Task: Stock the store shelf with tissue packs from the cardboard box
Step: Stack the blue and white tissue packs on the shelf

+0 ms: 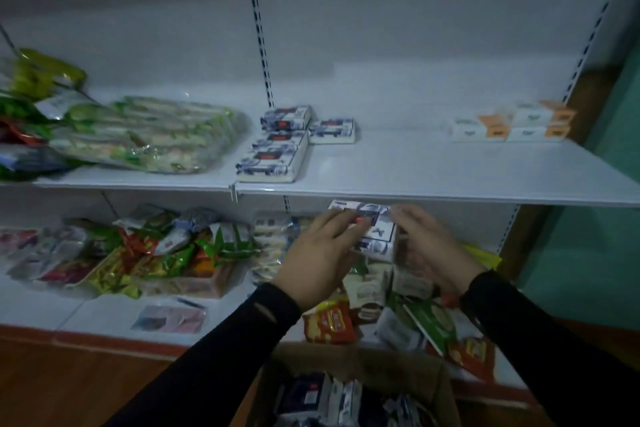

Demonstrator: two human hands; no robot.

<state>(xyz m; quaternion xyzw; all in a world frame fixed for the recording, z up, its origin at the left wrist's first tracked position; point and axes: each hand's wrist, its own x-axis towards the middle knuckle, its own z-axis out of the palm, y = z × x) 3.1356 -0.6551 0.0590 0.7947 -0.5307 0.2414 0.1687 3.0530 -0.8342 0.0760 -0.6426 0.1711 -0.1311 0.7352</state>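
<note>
both hands held a small rectangular tissue pack with a blue-and-white printed plastic wrapper (372, 230) between them, raised just under the front lip of the white metal upper shelf (450, 170). the left hand (320, 253) had its fingers laid over the pack's left end, and the right hand (427, 246) cupped the right end; fingers on both sides were curled round the pack, so it was clamped from two ends rather than lying loose.

the pack looked light and soft, a block that would give under pressure, with a slick film wrapper that could slide against the fingers. taking it by the short ends, as here, seemed the sound choice, since the broad faces would dent and a hard squeeze would crease the print.

more packs of the same print (273, 152) already lay in a row on the upper shelf just right of the slotted upright, with one more pack (331, 131) beside them, and bare shelf stretched to their right. white-and-orange boxes (509, 126) sat well apart at the far right. the open brown cardboard box (346, 371) stood below the hands with further packs inside. the lower shelf carried a jumble of mixed snack packets (156, 246). the light was dim, the floor reddish wood.
</note>
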